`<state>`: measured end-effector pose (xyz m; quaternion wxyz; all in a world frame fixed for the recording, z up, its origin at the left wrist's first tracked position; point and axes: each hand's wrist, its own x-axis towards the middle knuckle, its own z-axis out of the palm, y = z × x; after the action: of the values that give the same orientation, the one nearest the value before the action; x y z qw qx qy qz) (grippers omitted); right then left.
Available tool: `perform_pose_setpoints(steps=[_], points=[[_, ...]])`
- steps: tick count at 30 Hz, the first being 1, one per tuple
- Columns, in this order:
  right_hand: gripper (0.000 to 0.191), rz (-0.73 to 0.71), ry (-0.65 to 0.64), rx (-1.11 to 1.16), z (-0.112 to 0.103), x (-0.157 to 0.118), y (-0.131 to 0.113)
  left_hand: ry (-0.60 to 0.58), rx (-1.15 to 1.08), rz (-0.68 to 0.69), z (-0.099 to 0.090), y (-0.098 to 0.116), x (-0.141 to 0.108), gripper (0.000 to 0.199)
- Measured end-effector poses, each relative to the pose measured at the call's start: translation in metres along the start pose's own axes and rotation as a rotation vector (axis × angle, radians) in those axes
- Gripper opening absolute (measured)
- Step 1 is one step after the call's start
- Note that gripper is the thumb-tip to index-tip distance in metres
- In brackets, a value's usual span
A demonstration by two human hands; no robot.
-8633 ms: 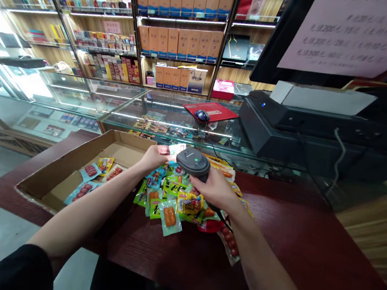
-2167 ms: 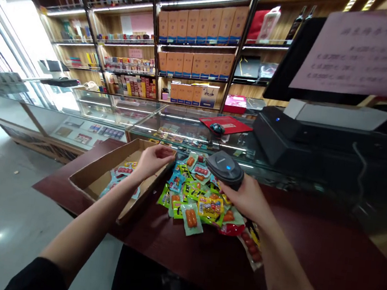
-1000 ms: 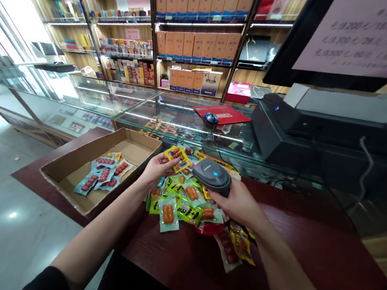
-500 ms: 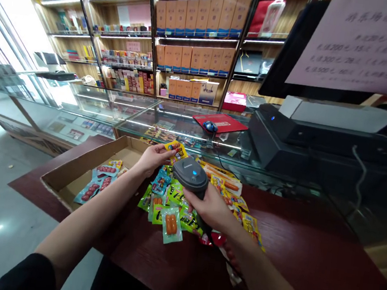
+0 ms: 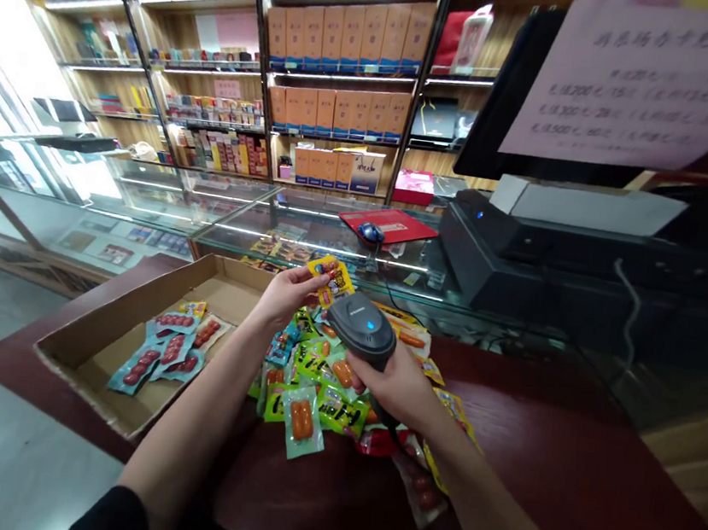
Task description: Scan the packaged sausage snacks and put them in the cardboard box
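- Scanner (image 5: 363, 326), dark grey with a small blue light on top, is pointing toward the far edge of the desk (image 5: 541, 425); the right hand (image 5: 398, 378) is closing round its handle; its cable is trailing under the right forearm.
- The left hand (image 5: 286, 295) is pinching a small yellow packet (image 5: 331, 278) between thumb and fingers, above the heap and near the desk's far edge; the scanner's front is overlapping the packet's lower corner in this view; whether the two are touching, one cannot tell.
- A heap of snack packets (image 5: 315, 372), mostly green, blue and yellow, is lying below both hands; a clear packet (image 5: 302, 419) with orange sausages is lying on its side toward the desk's near edge; a red packet (image 5: 380, 442) is showing beside the right forearm.
- An open cardboard box (image 5: 120, 309) is standing along the desk's left edge; several blue packets (image 5: 173, 346) are lying inside, with a yellow one near them.
- Beyond the desk's far edge, a glass counter (image 5: 308, 216) is carrying a red mat (image 5: 407, 227); a mouse (image 5: 371, 232) is resting on the mat's near left part.
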<state>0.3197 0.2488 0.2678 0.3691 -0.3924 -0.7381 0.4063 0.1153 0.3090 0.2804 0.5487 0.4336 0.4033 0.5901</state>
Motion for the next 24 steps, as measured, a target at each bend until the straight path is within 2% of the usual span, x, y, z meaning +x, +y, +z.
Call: perform_pose_setpoints(steps=[3, 6, 10, 14, 19, 24], points=[[0.02, -0.002, 0.103, -0.028, -0.007, 0.003, 0.012, -0.042, 0.007, 0.038, 0.009, -0.006, 0.014, 0.039], [0.028, -0.003, 0.167, -0.036, -0.012, 0.007, 0.023, -0.057, 0.048, 0.044, 0.008, -0.011, 0.025, 0.039], [0.028, -0.025, 0.111, -0.048, -0.011, 0.011, 0.028, -0.029, 0.077, 0.02, -0.005, -0.017, 0.033, 0.036], [0.027, 0.012, 0.07, -0.113, -0.005, 0.009, 0.03, -0.004, 0.048, 0.053, -0.015, -0.014, 0.032, 0.032], [0.03, 0.062, 0.061, -0.111, -0.002, 0.001, 0.027, 0.032, 0.1, 0.111, -0.015, -0.004, 0.024, 0.034], [0.027, 0.066, 0.04, -0.096, -0.001, -0.001, 0.023, 0.016, 0.129, 0.107, -0.013, 0.0, 0.02, 0.033]])
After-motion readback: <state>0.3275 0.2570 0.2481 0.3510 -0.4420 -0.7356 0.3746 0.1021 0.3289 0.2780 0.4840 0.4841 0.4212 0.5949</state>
